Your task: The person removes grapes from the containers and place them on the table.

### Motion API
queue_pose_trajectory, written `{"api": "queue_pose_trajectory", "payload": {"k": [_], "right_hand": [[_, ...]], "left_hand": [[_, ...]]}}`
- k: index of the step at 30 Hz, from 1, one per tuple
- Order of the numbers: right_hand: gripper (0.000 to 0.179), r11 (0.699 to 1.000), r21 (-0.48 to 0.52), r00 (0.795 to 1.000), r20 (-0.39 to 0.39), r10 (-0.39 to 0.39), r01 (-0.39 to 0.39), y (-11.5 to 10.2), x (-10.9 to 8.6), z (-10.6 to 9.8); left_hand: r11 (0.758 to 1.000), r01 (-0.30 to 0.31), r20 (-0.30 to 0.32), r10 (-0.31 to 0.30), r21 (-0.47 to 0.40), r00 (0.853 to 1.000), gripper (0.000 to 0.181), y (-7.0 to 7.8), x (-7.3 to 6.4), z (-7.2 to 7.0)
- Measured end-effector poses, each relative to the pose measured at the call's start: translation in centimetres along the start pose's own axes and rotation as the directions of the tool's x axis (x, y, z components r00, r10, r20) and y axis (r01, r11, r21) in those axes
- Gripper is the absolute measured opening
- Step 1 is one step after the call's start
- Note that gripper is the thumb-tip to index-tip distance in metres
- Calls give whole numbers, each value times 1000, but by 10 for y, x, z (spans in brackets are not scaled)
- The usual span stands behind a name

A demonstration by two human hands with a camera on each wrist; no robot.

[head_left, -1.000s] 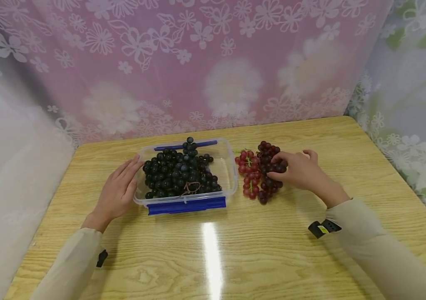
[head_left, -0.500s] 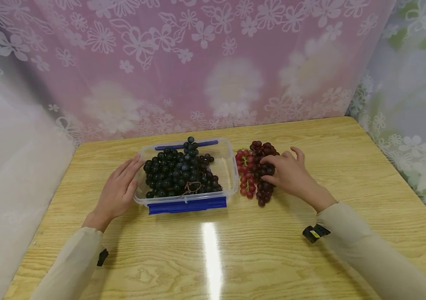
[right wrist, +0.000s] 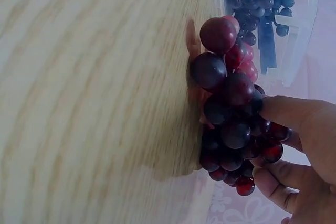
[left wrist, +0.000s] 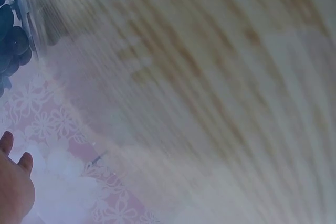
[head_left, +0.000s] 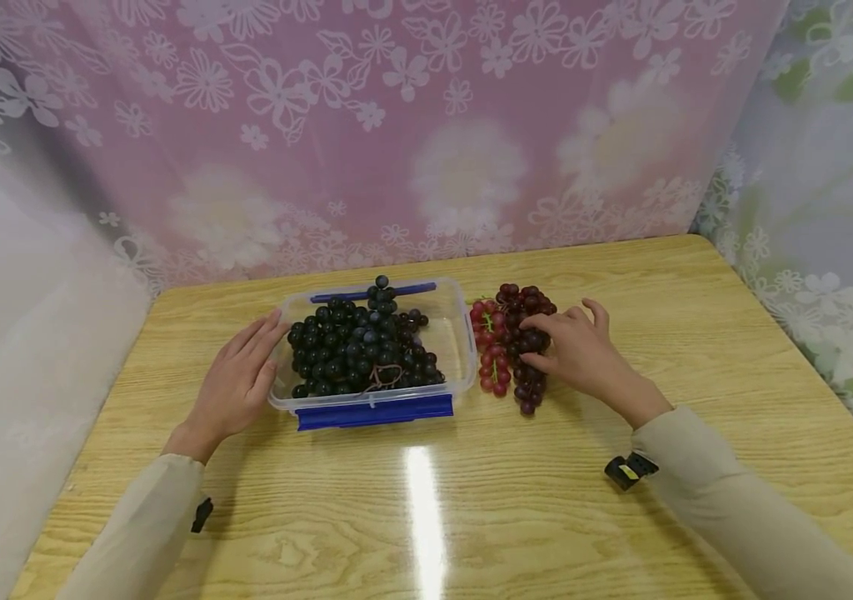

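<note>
A: Set the dial at the centre of the clear plastic container [head_left: 451, 329], with 12 o'clock toward the pink floral curtain [head_left: 464, 175]. Report the right hand [head_left: 580, 346].
B: Gripping. Thumb and bent fingers pinch the dark purple grape bunch [head_left: 530, 342], which lies low at the wooden table [head_left: 336, 517] on the container's 3 o'clock side.
A: State the displacement over one second.
B: Right hand and dark purple grape bunch have both shifted toward 9 o'clock, nearer the container. The red grape bunch [head_left: 497, 371], located between the two, has shifted slightly the same way. It now sits just beside the container's 3 o'clock wall; I cannot tell whether they touch. Over the last half second, displacement is minimal.
A: Report the left hand [head_left: 235, 379].
B: Unchanged. Fingers extended, resting along the container wall at 9 o'clock; nothing is gripped.
A: Confirm the container and contents.
B: Position unchanged. The black grapes [head_left: 329, 350] remain piled from centre to 9 o'clock, with one strand reaching the rim at 12. The front blue latch [head_left: 374, 412] hangs at 6 o'clock, and the rear blue latch [head_left: 415, 289] shows at 12.
</note>
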State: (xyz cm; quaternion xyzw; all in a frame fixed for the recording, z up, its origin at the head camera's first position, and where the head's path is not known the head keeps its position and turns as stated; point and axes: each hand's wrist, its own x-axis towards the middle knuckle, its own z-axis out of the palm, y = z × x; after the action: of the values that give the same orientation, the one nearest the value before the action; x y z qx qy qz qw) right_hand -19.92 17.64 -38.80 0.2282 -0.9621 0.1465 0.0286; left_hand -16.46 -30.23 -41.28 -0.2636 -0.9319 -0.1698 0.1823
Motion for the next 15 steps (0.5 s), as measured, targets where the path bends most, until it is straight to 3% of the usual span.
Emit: {"api": "queue_pose_trajectory", "payload": {"k": [8,15], "right_hand": [[43,1000,14,999,-33,-15,15,1,-4,4],[46,986,166,1000,28,3,-8,7,-5,-3]], "left_hand": [[1000,11,27,-11,17,1000,46,-1,1,0],[1000,21,30,-21,7,999,47,0,0,0]]}}
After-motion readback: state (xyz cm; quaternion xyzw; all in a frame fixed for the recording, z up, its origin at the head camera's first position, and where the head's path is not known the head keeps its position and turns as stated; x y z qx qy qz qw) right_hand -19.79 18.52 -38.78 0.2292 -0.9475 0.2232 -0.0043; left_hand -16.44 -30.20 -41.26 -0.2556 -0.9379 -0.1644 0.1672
